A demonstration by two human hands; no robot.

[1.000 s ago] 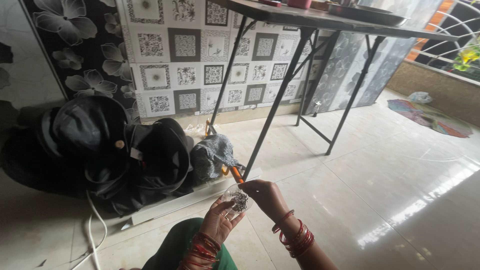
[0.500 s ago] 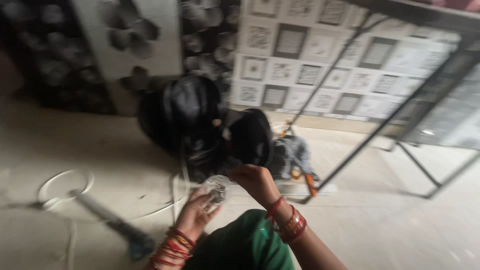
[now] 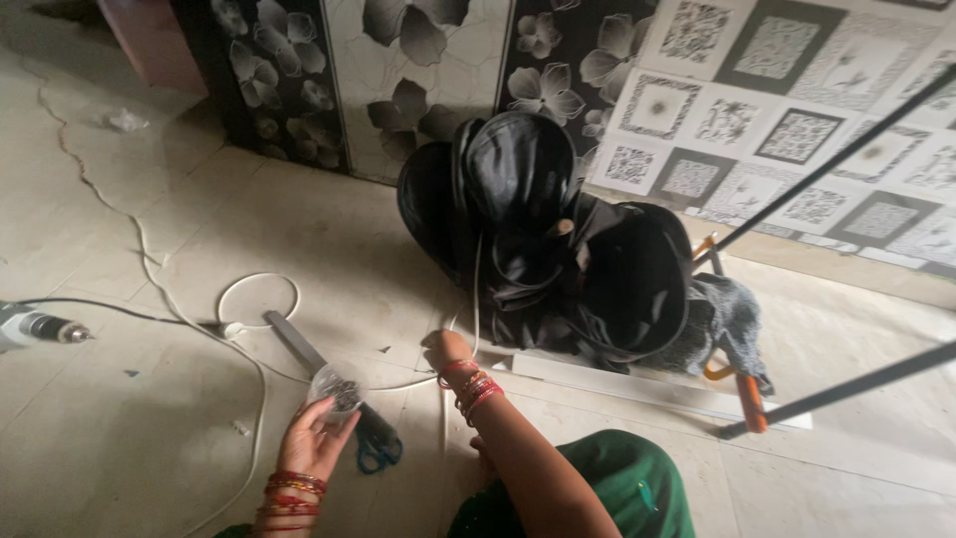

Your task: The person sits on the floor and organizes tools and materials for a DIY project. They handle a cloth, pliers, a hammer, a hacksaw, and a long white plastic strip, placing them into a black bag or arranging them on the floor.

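The left hand (image 3: 314,438) is raised palm-up over the floor (image 3: 149,418), its grip cupped loosely around a small clear bag (image 3: 337,387) with dark little pieces inside. The bag rests on the fingertips, above the tiled floor and just over a pair of scissors (image 3: 376,443) with blue-green handles. The right hand (image 3: 445,351) reaches down to the floor near the front of a black bag (image 3: 558,249); its fingers are turned away, so I cannot tell whether its grip is clenched or released. Red bangles ring both wrists. A grey flat bar (image 3: 294,342) lies slanted beside a white cable (image 3: 254,299) that loops across the floor. At the floor's left edge sits a power drill (image 3: 35,327). The black bag leans against the patterned wall (image 3: 777,110), with a grey cloth (image 3: 732,319) to its right.
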